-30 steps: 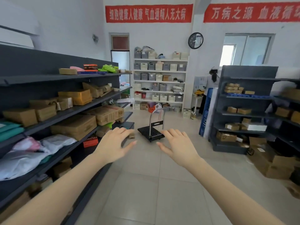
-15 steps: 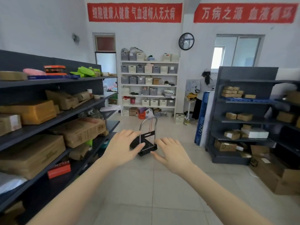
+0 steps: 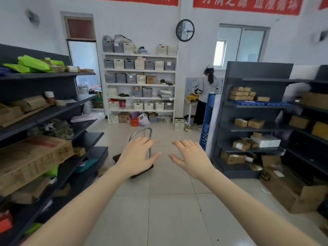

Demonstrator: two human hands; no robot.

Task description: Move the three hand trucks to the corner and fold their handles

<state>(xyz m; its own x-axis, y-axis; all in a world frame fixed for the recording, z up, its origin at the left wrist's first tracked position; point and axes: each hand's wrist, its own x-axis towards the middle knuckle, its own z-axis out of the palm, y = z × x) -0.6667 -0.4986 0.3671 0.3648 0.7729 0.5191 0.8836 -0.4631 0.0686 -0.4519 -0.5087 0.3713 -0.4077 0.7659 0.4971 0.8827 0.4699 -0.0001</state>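
One hand truck [image 3: 144,133] stands on the tiled floor in the aisle ahead, with a dark flat deck and an upright chrome loop handle. My left hand [image 3: 139,156] is stretched out in front of it with fingers spread, hiding most of the handle and deck. It is not gripping anything. My right hand [image 3: 190,158] reaches forward to the right of the truck, fingers apart, empty. No other hand truck shows in this view.
Dark shelving [image 3: 53,114] with cardboard boxes lines the left side, and a second dark rack [image 3: 252,112] stands on the right. A white shelf of bins [image 3: 140,84] fills the back wall. A person [image 3: 206,96] stands at a table there. Cartons [image 3: 291,189] sit on the floor at the right.
I have walked forward down the aisle, so the hand truck is nearer. Both hands stay outstretched and empty, and my left hand now overlaps the truck's handle.
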